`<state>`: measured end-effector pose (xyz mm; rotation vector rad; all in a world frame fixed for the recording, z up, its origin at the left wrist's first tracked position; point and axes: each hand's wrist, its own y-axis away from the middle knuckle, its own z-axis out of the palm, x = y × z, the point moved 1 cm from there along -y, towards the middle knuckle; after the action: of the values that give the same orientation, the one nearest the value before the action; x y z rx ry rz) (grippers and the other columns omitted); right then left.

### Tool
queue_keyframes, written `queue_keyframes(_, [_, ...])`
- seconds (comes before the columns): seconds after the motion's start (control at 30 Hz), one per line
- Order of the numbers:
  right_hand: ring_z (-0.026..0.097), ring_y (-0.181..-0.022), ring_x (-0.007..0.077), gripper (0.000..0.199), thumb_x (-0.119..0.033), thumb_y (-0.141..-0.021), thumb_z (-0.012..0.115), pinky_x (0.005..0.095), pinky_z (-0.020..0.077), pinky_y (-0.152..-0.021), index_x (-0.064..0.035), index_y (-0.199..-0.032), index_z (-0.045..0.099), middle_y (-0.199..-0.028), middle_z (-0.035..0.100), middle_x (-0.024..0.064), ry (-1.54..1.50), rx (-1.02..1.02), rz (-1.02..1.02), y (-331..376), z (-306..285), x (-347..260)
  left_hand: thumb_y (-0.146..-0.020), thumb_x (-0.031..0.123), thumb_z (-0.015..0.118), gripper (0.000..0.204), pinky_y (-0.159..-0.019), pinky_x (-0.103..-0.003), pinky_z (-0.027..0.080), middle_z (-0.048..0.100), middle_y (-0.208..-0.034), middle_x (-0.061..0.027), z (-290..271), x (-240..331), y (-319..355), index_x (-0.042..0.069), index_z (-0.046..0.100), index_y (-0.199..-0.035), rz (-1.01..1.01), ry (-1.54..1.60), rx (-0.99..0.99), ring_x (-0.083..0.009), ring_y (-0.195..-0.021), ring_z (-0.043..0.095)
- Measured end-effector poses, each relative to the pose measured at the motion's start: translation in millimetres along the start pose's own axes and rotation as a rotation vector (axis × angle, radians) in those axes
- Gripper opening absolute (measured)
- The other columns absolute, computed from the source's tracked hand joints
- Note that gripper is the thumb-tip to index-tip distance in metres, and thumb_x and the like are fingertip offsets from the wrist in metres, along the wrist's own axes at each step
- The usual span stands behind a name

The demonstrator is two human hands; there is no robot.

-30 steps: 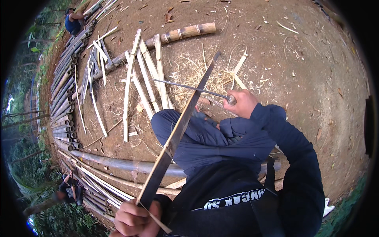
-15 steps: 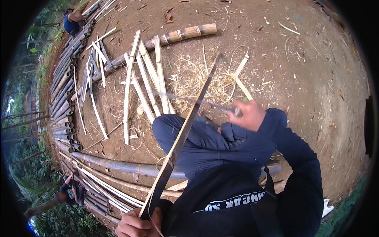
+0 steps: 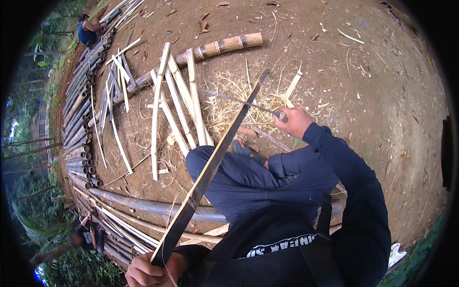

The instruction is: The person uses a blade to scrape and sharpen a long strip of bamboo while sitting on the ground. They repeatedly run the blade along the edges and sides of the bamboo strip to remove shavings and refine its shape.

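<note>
Your right hand [image 3: 295,123], right of centre in the frame, grips the knife [image 3: 263,109] by its handle. Half a second ago that hand sat lower and the blade was blurred; now it is higher, and the blade crosses the upper part of the long dark bamboo strip [image 3: 213,165]. The strip runs diagonally from the lower left to the upper centre, over your bent leg [image 3: 239,170]. Your left hand [image 3: 152,272], at the bottom left, is closed around its near end and has shifted slightly down and left. For the work, this puts the blade back towards the strip's far end, though whether the edge touches is hard to tell. Pale shavings [image 3: 224,117] lie beyond.
</note>
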<state>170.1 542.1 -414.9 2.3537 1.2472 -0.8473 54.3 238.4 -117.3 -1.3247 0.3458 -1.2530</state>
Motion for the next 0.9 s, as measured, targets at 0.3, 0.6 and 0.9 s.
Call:
queue_keyframes(0.3, [0.066, -0.087, 0.0358, 0.045, -0.039, -0.082, 0.065, 0.0438, 0.0524, -0.080, 0.0045, -0.091, 0.067, -0.091, 0.066, 0.0274, 0.102, -0.092, 0.442, -58, 26, 114, -0.102, 0.029, 0.033, 0.040, -0.038, -0.024, 0.014, 0.021, -0.047, 0.0055, -14, 5, -1, 0.016, 0.028, -0.065, -0.098, 0.002, 0.040, -0.0060, -0.039, 0.013])
queue_keyframes(0.6, [0.061, -0.057, 0.0315, 0.030, -0.030, -0.083, 0.064, 0.0393, 0.0465, -0.057, -0.0007, -0.082, 0.064, -0.063, 0.061, 0.0168, -0.305, 0.074, 0.154, 63, 29, -39, -0.100, 0.031, 0.038, 0.040, -0.034, -0.023, 0.016, 0.026, -0.043, 0.0028, -68, 24, 4, 0.016, 0.030, -0.063, -0.063, 0.006, 0.109, -0.0069, -0.033, 0.018])
queue_keyframes(0.9, [0.053, -0.042, 0.0119, 0.029, -0.029, -0.094, 0.058, 0.0310, 0.0417, -0.038, -0.0011, -0.101, 0.053, -0.066, 0.060, 0.0088, -0.778, 0.017, 0.572, 147, 65, -46, -0.093, 0.019, 0.047, 0.038, -0.033, -0.018, 0.012, 0.029, -0.040, 0.0104, -82, 72, -43, 0.017, 0.031, -0.059, -0.067, 0.669, -0.357, 0.0017, -0.032, 0.020])
